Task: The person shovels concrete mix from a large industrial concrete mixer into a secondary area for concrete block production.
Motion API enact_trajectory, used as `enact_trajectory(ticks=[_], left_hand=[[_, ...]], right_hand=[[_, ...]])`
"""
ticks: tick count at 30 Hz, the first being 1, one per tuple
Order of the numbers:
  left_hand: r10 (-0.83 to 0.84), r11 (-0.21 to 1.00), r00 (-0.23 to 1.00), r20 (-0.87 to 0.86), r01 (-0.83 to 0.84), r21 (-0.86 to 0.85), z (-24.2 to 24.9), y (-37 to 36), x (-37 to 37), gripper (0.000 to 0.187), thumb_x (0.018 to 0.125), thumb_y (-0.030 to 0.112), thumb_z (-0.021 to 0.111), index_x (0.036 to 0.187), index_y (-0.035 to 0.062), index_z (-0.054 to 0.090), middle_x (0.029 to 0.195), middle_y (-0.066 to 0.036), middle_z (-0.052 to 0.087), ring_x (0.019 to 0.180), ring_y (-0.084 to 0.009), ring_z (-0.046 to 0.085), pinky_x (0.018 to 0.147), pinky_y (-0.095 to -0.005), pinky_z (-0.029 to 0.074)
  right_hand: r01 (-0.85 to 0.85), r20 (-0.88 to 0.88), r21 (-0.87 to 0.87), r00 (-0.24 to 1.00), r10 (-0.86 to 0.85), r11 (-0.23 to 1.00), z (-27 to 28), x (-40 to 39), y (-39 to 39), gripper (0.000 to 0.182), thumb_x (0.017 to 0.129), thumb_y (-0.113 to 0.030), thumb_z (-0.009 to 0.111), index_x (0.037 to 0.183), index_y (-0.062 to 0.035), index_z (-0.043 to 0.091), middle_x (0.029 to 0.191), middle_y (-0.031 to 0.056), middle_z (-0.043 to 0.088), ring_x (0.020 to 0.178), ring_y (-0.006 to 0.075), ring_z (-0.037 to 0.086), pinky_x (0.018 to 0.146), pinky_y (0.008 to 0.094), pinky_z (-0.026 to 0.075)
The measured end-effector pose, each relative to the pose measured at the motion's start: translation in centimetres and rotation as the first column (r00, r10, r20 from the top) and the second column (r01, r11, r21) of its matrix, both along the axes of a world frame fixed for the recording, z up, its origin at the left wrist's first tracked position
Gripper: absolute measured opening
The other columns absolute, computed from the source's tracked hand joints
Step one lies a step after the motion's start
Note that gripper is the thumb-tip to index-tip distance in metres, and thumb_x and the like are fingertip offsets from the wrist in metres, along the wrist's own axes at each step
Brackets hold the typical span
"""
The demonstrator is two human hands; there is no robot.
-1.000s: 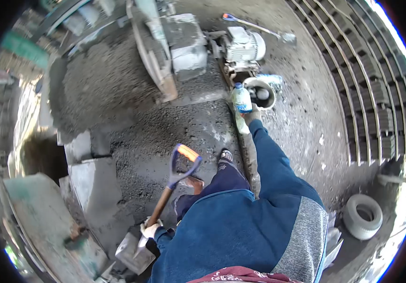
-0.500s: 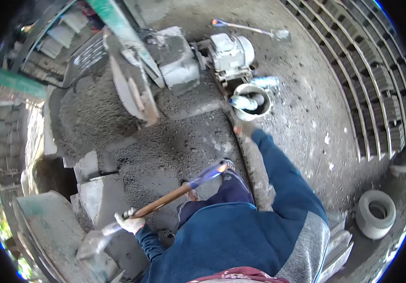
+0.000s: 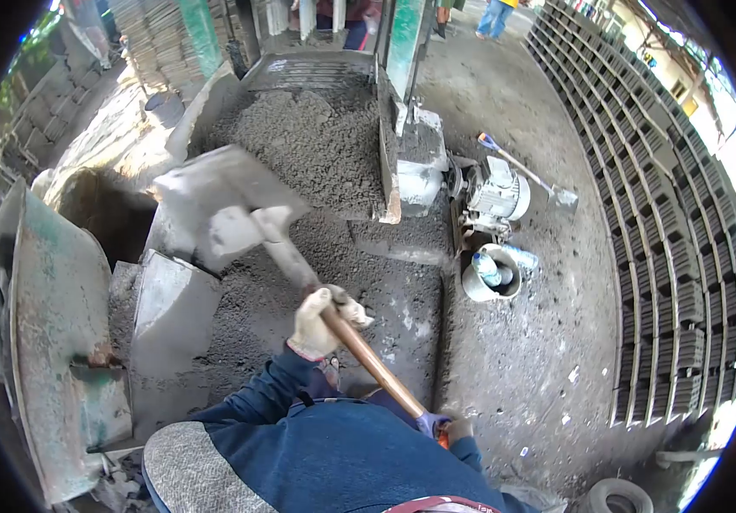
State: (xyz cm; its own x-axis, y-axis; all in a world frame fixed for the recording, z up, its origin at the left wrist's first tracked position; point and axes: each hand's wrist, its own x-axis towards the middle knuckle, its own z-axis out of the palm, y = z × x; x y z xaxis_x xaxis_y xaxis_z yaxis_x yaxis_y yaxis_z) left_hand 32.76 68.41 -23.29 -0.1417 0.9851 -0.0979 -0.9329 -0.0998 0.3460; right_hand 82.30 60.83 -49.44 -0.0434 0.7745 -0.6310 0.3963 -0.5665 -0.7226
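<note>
My left hand (image 3: 321, 323), in a pale work glove, is wrapped round the lower shaft of a shovel (image 3: 374, 363) with a wooden handle. At the purple and orange grip end, close to my body, my right hand (image 3: 460, 429) is closed on the handle, its fingers partly hidden. The wide grey blade (image 3: 239, 190) is raised and blurred by motion, left of a heap of damp grey mix (image 3: 304, 137). That heap fills a metal hopper (image 3: 387, 154) ahead of me. More loose mix (image 3: 321, 248) lies on the floor below the blade.
An electric motor (image 3: 498, 195) and a bucket with bottles (image 3: 479, 286) stand right of the hopper. Beyond them lies a second shovel (image 3: 522, 167). Stacked blocks on racks (image 3: 667, 214) line the right side. A rusty metal panel (image 3: 56, 299) and a dark pit (image 3: 124, 227) are left. People stand at the back.
The blade has swung up and forward from low on the left towards the hopper. My right hand, earlier stretched out near the bucket, is now on the shovel's grip. My view has turned.
</note>
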Motion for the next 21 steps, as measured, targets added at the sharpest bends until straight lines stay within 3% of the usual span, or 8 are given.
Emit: enact_trajectory(ticks=[1, 2, 5, 6, 10, 12, 18, 21], left_hand=[[-0.002, 0.997, 0.999, -0.04, -0.001, -0.079, -0.7, -0.1, 1.2, 0.025, 0.094, 0.034, 0.061, 0.098, 0.0086, 0.062, 0.081, -0.009, 0.063, 0.08, -0.0315, 0.061, 0.084, -0.0563, 0.048], [-0.02, 0.996, 1.0, -0.017, 0.019, -0.092, -1.9, -0.3, 2.4, 0.024, 0.095, 0.031, 0.062, 0.099, 0.0081, 0.06, 0.082, -0.008, 0.062, 0.08, -0.0292, 0.062, 0.086, -0.0561, 0.049], [-0.058, 0.925, 0.991, -0.121, 0.008, -0.379, -1.1, -0.2, 6.0, 0.016, 0.091, 0.018, 0.074, 0.091, 0.0065, 0.062, 0.074, -0.008, 0.062, 0.064, -0.0256, 0.063, 0.074, -0.0512, 0.056], [-0.103, 0.877, 0.993, -0.064, 0.06, -0.476, 0.1, -0.5, 6.6, 0.015, 0.089, 0.014, 0.076, 0.089, 0.0058, 0.064, 0.072, -0.007, 0.061, 0.063, -0.0258, 0.064, 0.077, -0.0525, 0.057], [-0.18, 0.851, 0.984, 0.002, 0.156, -0.501, -0.6, -1.4, 8.0, 0.011, 0.088, 0.01, 0.075, 0.089, 0.0034, 0.066, 0.071, -0.007, 0.061, 0.064, -0.0261, 0.064, 0.066, -0.0444, 0.057], [-0.189, 0.811, 0.976, 0.109, 0.217, -0.543, -0.4, -0.1, 5.8, 0.01, 0.088, 0.01, 0.074, 0.089, 0.0035, 0.067, 0.071, -0.008, 0.06, 0.062, -0.0269, 0.062, 0.066, -0.0469, 0.055], [-0.299, 0.848, 0.946, 0.125, 0.324, -0.42, -3.8, 6.7, -5.0, 0.007, 0.089, 0.012, 0.063, 0.086, 0.0087, 0.058, 0.065, -0.006, 0.052, 0.061, -0.0279, 0.057, 0.075, -0.0564, 0.052], [-0.31, 0.85, 0.951, -0.004, 0.275, -0.449, -3.0, 9.9, -9.2, 0.01, 0.088, 0.017, 0.064, 0.089, 0.011, 0.057, 0.067, -0.004, 0.05, 0.061, -0.0253, 0.055, 0.075, -0.0561, 0.052]], right_hand=[[0.274, -0.103, -0.194, 0.949, -0.298, 0.942, 9.5, -4.2, -0.2, 0.024, 0.08, 0.007, 0.061, 0.103, 0.0021, 0.067, 0.092, 0.0142, 0.071, 0.08, 0.0242, 0.069, 0.074, 0.0382, 0.058], [0.314, -0.159, -0.266, 0.918, -0.363, 0.911, 10.7, -3.4, -1.0, 0.02, 0.082, 0.004, 0.061, 0.101, 0.0011, 0.066, 0.09, 0.0132, 0.07, 0.078, 0.0237, 0.068, 0.073, 0.0381, 0.057], [0.339, -0.243, -0.344, 0.869, -0.431, 0.876, 12.7, 1.3, -5.0, 0.012, 0.086, -0.008, 0.062, 0.096, -0.0018, 0.064, 0.084, 0.0103, 0.066, 0.073, 0.022, 0.065, 0.069, 0.038, 0.056], [0.359, -0.247, -0.359, 0.854, -0.458, 0.862, 13.7, 2.8, -6.3, 0.012, 0.087, -0.012, 0.062, 0.095, -0.0027, 0.064, 0.082, 0.0094, 0.065, 0.071, 0.0214, 0.064, 0.068, 0.0379, 0.055], [0.468, -0.196, -0.428, 0.787, -0.585, 0.773, 18.0, 6.1, -11.4, 0.021, 0.092, -0.027, 0.063, 0.088, -0.0066, 0.061, 0.074, 0.0056, 0.061, 0.063, 0.0191, 0.059, 0.062, 0.0378, 0.053], [0.523, -0.173, -0.45, 0.744, -0.645, 0.724, 19.1, 5.2, -12.7, 0.028, 0.095, -0.034, 0.063, 0.085, -0.0085, 0.06, 0.07, 0.0036, 0.059, 0.06, 0.018, 0.057, 0.06, 0.0377, 0.052], [0.554, -0.146, -0.414, 0.743, -0.654, 0.722, 19.7, -4.3, -10.9, 0.027, 0.092, -0.031, 0.062, 0.082, -0.0058, 0.06, 0.069, 0.0069, 0.06, 0.058, 0.0224, 0.058, 0.057, 0.0388, 0.052], [0.544, -0.173, -0.374, 0.755, -0.633, 0.751, 19.2, -10.8, -9.0, 0.026, 0.09, -0.029, 0.062, 0.081, -0.0045, 0.06, 0.068, 0.0085, 0.06, 0.057, 0.0245, 0.059, 0.056, 0.0393, 0.052]])
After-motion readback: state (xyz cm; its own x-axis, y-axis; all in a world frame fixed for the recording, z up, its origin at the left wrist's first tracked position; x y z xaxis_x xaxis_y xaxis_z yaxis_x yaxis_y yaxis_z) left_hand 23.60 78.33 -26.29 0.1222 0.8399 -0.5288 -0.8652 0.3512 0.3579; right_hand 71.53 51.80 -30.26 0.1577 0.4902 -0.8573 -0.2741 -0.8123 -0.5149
